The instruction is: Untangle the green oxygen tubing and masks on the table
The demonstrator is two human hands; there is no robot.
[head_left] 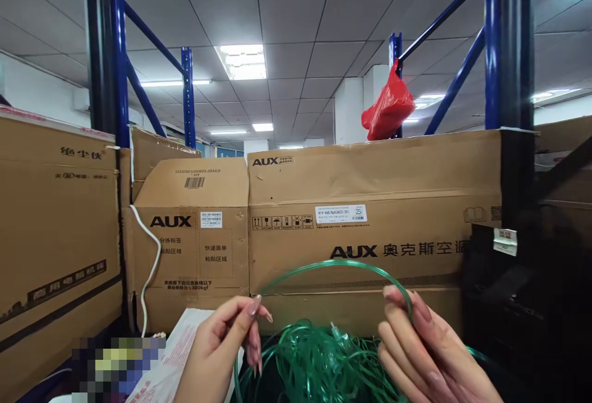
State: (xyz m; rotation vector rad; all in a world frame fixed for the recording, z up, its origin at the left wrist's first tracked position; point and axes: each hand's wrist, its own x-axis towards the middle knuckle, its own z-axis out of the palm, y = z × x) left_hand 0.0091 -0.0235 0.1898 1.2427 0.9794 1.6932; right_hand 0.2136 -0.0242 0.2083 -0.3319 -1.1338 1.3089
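Note:
A glossy, see-through green plastic strip (342, 263) arches up between my two hands. My left hand (231, 335) pinches one part of it between thumb and index finger, the other fingers loosely curled. On the other side, my right hand (416, 347) is closed on the strip between thumb and fingers, and a length of green shows beyond the wrist. Below and between both hands lies a tangled heap of the same green strips (314, 360). Its lower part runs out of view, and my right hand covers some of its right side.
Large AUX cardboard boxes (296, 205) stand in a row behind the heap, with another carton (55, 205) at left. Blue rack posts (493, 51) rise on both sides. A red plastic bag (391, 107) hangs from the rack. A white printed sheet (173, 353) lies beside my left hand.

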